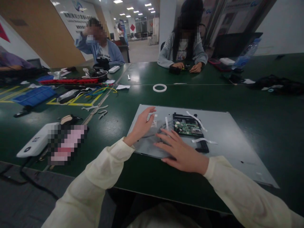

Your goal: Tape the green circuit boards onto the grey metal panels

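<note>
A flat grey metal panel [228, 148] lies on the green table in front of me. Near its middle sits a green circuit board [187, 127] in a black frame, with white tape strips [204, 140] around it and a black part below. My left hand [143, 123] is over the panel's left end beside a small white label, fingers apart and holding nothing. To the left of the board, my right hand [178, 150] is spread over thin grey cables; whether its fingertips touch them is unclear.
Beyond the panel lies a white tape ring [160, 88] on the green table [114, 133]. Pliers [95, 108], a white power bank [39, 139], a blue tray [35, 95] and loose wires are at left. Two people sit across the table; a bottle [248, 53] stands at far right.
</note>
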A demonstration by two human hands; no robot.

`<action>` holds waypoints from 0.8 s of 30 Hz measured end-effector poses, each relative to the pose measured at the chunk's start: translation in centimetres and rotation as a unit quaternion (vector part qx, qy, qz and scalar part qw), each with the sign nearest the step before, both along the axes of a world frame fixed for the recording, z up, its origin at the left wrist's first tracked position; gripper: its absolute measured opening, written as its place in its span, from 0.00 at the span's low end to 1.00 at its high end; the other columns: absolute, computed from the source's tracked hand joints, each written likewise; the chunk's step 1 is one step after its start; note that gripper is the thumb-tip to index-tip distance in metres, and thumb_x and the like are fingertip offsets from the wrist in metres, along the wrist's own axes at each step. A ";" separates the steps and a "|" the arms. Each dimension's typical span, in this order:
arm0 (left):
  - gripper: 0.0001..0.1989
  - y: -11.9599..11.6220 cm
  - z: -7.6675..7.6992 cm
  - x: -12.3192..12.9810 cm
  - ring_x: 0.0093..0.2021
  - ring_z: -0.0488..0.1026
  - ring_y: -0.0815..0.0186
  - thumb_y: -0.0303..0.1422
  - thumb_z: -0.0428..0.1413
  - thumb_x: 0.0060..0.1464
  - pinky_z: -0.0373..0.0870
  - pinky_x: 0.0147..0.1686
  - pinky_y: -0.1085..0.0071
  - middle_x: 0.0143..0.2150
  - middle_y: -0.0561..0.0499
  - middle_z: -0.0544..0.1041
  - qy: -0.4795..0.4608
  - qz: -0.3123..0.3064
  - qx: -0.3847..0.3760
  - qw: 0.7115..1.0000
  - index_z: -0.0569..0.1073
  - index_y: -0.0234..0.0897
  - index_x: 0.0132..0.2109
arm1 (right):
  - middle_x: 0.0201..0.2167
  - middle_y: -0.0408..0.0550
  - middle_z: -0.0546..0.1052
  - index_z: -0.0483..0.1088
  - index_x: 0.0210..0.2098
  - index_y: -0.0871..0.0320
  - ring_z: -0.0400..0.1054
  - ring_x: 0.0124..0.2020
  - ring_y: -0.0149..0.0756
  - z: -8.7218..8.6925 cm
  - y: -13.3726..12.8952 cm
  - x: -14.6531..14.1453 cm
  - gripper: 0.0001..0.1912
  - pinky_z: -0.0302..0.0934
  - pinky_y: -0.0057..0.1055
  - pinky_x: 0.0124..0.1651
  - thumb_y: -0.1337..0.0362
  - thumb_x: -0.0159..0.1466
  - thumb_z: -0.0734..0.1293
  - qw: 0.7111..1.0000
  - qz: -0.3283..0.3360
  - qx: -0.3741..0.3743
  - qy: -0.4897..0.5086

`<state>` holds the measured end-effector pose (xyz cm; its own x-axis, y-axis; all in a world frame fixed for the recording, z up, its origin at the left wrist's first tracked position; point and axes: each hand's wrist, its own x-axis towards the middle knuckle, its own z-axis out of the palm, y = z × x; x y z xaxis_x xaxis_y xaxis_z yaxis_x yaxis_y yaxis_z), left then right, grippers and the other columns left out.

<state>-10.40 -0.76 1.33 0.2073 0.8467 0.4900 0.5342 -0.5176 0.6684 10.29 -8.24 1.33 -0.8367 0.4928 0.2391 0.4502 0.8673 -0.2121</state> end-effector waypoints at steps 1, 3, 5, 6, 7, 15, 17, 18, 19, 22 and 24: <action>0.14 0.0 0.0 -0.1 0.51 0.71 0.63 0.29 0.46 0.61 0.65 0.54 0.61 0.50 0.45 0.74 -0.001 0.005 0.002 1.000 0.65 0.37 0.53 | 0.64 0.53 0.54 0.59 0.60 0.55 0.37 0.67 0.48 -0.1 0.2 0.2 0.25 0.41 0.57 0.63 0.57 0.64 0.61 1.000 -0.011 0.007 -0.001; 0.14 -0.1 0.0 -0.2 0.50 0.72 0.63 0.29 0.46 0.61 0.65 0.54 0.61 0.49 0.45 0.75 0.002 0.005 0.004 1.000 0.65 0.37 0.53 | 0.64 0.53 0.54 0.60 0.60 0.55 0.38 0.67 0.49 -0.2 0.9 0.8 0.24 0.43 0.57 0.62 0.57 0.65 0.61 0.999 -0.038 0.019 -0.005; 0.14 -0.3 -0.1 -0.3 0.50 0.71 0.62 0.28 0.46 0.60 0.65 0.54 0.61 0.49 0.45 0.75 0.013 0.004 0.005 1.000 0.66 0.36 0.52 | 0.64 0.52 0.54 0.60 0.60 0.54 0.39 0.67 0.49 -0.4 1.6 1.7 0.24 0.44 0.58 0.62 0.58 0.65 0.60 0.997 -0.069 0.027 -0.012; 0.14 -0.3 -0.2 -0.3 0.51 0.71 0.62 0.28 0.46 0.60 0.65 0.54 0.61 0.49 0.45 0.74 0.021 0.004 0.006 1.000 0.66 0.36 0.52 | 0.64 0.52 0.54 0.60 0.60 0.54 0.39 0.67 0.49 -0.5 2.0 2.2 0.24 0.45 0.58 0.62 0.58 0.65 0.60 0.996 -0.086 0.031 -0.014; 0.14 -0.4 -0.1 -0.3 0.51 0.71 0.62 0.28 0.46 0.60 0.65 0.54 0.61 0.49 0.45 0.74 0.029 0.006 0.007 1.000 0.66 0.36 0.52 | 0.63 0.52 0.55 0.60 0.59 0.54 0.40 0.66 0.49 -0.7 2.5 2.7 0.23 0.45 0.58 0.61 0.57 0.65 0.60 0.994 -0.103 0.033 -0.014; 0.12 -1.1 0.5 0.0 0.48 0.71 0.63 0.27 0.47 0.60 0.68 0.51 0.62 0.49 0.47 0.73 0.068 -0.020 0.002 0.997 0.66 0.36 0.51 | 0.62 0.54 0.56 0.62 0.58 0.55 0.43 0.65 0.51 -2.3 6.1 7.9 0.25 0.45 0.58 0.61 0.51 0.67 0.55 0.970 -0.235 0.047 -0.028; 0.13 -1.2 0.4 0.0 0.48 0.71 0.64 0.27 0.47 0.61 0.68 0.50 0.62 0.48 0.48 0.73 0.077 -0.027 0.001 0.997 0.65 0.37 0.52 | 0.62 0.54 0.57 0.61 0.59 0.55 0.44 0.65 0.52 -2.9 7.2 9.4 0.26 0.46 0.56 0.61 0.50 0.67 0.54 0.962 -0.266 0.053 -0.035; 0.13 -1.3 0.3 0.0 0.48 0.71 0.64 0.28 0.47 0.61 0.68 0.50 0.62 0.49 0.48 0.73 0.080 -0.030 0.001 0.996 0.65 0.37 0.52 | 0.62 0.54 0.57 0.61 0.59 0.55 0.45 0.64 0.52 -3.3 7.8 10.2 0.26 0.47 0.55 0.60 0.50 0.67 0.54 0.957 -0.281 0.059 -0.037; 0.13 -1.3 0.2 0.0 0.48 0.71 0.65 0.28 0.47 0.61 0.68 0.50 0.62 0.49 0.48 0.73 0.082 -0.033 0.000 0.996 0.65 0.37 0.52 | 0.61 0.54 0.58 0.61 0.58 0.55 0.46 0.64 0.52 -3.6 8.3 11.0 0.26 0.48 0.54 0.60 0.49 0.66 0.54 0.952 -0.298 0.067 -0.037; 0.13 -1.4 0.1 0.0 0.48 0.71 0.64 0.28 0.47 0.61 0.68 0.51 0.60 0.49 0.48 0.72 0.089 -0.042 -0.006 0.995 0.64 0.38 0.53 | 0.60 0.55 0.60 0.63 0.57 0.56 0.48 0.62 0.52 -4.6 9.9 13.5 0.26 0.49 0.52 0.59 0.50 0.65 0.54 0.932 -0.350 0.090 -0.037; 0.14 -1.5 0.0 0.0 0.48 0.71 0.64 0.29 0.48 0.61 0.69 0.51 0.59 0.49 0.48 0.72 0.096 -0.044 -0.011 0.994 0.64 0.38 0.54 | 0.58 0.56 0.62 0.64 0.55 0.56 0.50 0.61 0.52 -5.0 10.8 15.1 0.25 0.50 0.50 0.58 0.50 0.65 0.55 0.916 -0.386 0.099 -0.041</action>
